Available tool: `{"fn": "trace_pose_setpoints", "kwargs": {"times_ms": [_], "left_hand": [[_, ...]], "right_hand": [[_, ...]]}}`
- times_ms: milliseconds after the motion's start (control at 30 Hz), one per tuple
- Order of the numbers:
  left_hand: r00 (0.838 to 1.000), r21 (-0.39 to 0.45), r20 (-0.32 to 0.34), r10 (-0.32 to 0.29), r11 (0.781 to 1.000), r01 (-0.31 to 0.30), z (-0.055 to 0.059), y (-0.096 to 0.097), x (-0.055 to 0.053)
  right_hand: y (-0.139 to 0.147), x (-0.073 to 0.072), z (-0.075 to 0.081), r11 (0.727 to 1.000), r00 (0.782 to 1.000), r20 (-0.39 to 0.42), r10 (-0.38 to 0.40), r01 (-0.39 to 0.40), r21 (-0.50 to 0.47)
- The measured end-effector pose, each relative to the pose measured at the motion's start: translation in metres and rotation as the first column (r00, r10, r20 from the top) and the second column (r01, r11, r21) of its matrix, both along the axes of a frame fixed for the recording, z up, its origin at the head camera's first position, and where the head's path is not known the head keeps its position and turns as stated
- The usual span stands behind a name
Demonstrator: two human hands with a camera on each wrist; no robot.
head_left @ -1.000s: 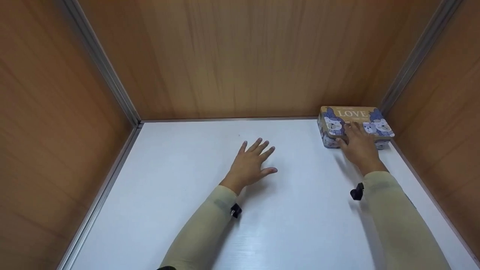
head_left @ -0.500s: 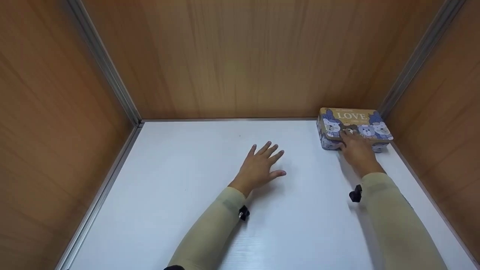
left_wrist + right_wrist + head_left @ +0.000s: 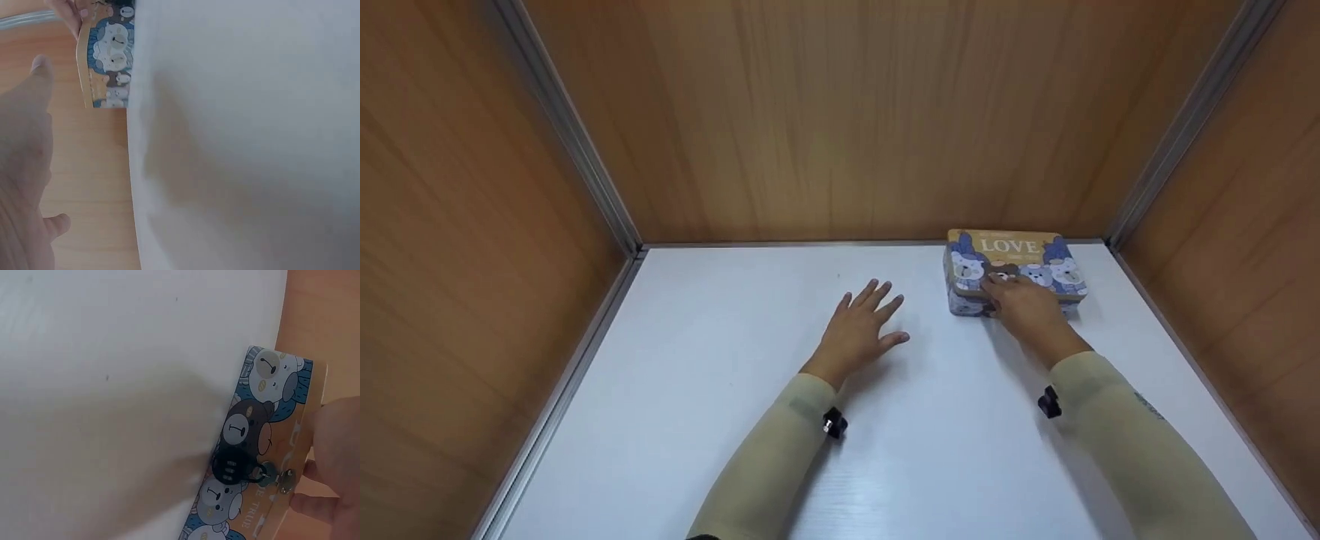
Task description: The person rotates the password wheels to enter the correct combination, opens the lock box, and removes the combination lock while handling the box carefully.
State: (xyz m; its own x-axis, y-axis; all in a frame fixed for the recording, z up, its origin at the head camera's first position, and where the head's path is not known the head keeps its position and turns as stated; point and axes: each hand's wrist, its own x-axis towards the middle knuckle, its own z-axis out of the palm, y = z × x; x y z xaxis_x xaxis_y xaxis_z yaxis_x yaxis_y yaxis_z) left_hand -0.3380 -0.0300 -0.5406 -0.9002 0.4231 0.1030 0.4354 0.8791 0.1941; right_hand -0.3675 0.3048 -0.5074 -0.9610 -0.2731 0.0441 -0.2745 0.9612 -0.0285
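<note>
A metal tin box point(image 3: 1012, 262) with cartoon bears and the word LOVE on its lid stands at the back right, against the rear wall. My right hand point(image 3: 1031, 315) rests on its front lid edge, fingers on the lid. A black combination padlock point(image 3: 233, 464) hangs from the metal clasp point(image 3: 286, 481) on the tin's front, as the right wrist view shows. My left hand point(image 3: 851, 339) hovers over the table left of the tin, fingers spread and touching nothing. In the left wrist view, the tin's front point(image 3: 112, 50) shows beyond that hand.
A white tabletop point(image 3: 697, 375) lies under both hands. Wood-grain panels close it in at the back point(image 3: 810, 120), the left point(image 3: 472, 247) and the right point(image 3: 1230, 262). Grey metal strips run along the corners.
The tin has slid left along the back wall, away from the right corner, with my right hand on it. My left hand shifted slightly right, then back left, fingers still spread.
</note>
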Motion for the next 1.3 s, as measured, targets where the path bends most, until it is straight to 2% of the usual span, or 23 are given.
{"fn": "trace_pose_setpoints", "kwargs": {"times_ms": [133, 233, 400, 500, 600, 733, 800, 900, 967, 1067, 1200, 1300], "left_hand": [[1.000, 0.037, 0.019, 0.006, 0.999, -0.007, 0.012, 0.000, -0.005], [1.000, 0.034, 0.014, 0.007, 0.999, -0.008, 0.017, -0.001, -0.008], [1.000, 0.012, -0.013, 0.024, 1.000, -0.024, 0.020, -0.010, -0.010], [1.000, 0.039, -0.009, 0.024, 0.999, -0.024, 0.022, -0.016, -0.011], [1.000, 0.063, 0.018, 0.014, 0.998, -0.016, 0.023, -0.020, -0.011], [0.999, 0.071, 0.049, 0.012, 0.997, -0.015, 0.022, -0.028, -0.009], [0.999, 0.075, 0.049, 0.016, 0.997, -0.019, 0.021, -0.034, -0.008], [0.999, 0.093, 0.037, 0.017, 0.995, -0.020, 0.021, -0.044, -0.005], [0.999, 0.108, 0.037, 0.015, 0.994, -0.019, 0.022, -0.051, -0.003], [0.997, 0.144, 0.071, 0.014, 0.989, -0.024, 0.023, -0.056, -0.002], [0.988, 0.181, 0.147, 0.042, 0.981, -0.068, 0.027, -0.061, 0.000], [0.985, 0.191, 0.165, 0.055, 0.978, -0.086, 0.028, -0.064, 0.001]], "right_hand": [[-0.029, 0.006, 0.008, 0.997, 0.996, -0.035, 0.082, -0.082, 0.014], [-0.049, 0.007, 0.010, 0.989, 0.987, -0.071, 0.143, -0.139, 0.056], [-0.079, 0.005, 0.008, 0.969, 0.963, -0.133, 0.236, -0.221, 0.114], [-0.096, 0.006, 0.008, 0.959, 0.949, -0.159, 0.271, -0.253, 0.127], [-0.112, 0.009, 0.006, 0.943, 0.927, -0.191, 0.322, -0.297, 0.149], [-0.134, 0.017, 0.004, 0.912, 0.882, -0.238, 0.407, -0.378, 0.161], [-0.144, 0.022, 0.003, 0.897, 0.861, -0.254, 0.441, -0.414, 0.154], [-0.156, 0.028, 0.003, 0.884, 0.843, -0.266, 0.467, -0.442, 0.151], [-0.162, 0.032, 0.004, 0.882, 0.842, -0.264, 0.471, -0.447, 0.148], [-0.167, 0.036, 0.005, 0.881, 0.847, -0.243, 0.473, -0.457, 0.123], [-0.169, 0.040, 0.009, 0.871, 0.856, -0.184, 0.484, -0.491, 0.007], [-0.162, 0.039, 0.014, 0.875, 0.872, -0.167, 0.460, -0.477, -0.080]]}}
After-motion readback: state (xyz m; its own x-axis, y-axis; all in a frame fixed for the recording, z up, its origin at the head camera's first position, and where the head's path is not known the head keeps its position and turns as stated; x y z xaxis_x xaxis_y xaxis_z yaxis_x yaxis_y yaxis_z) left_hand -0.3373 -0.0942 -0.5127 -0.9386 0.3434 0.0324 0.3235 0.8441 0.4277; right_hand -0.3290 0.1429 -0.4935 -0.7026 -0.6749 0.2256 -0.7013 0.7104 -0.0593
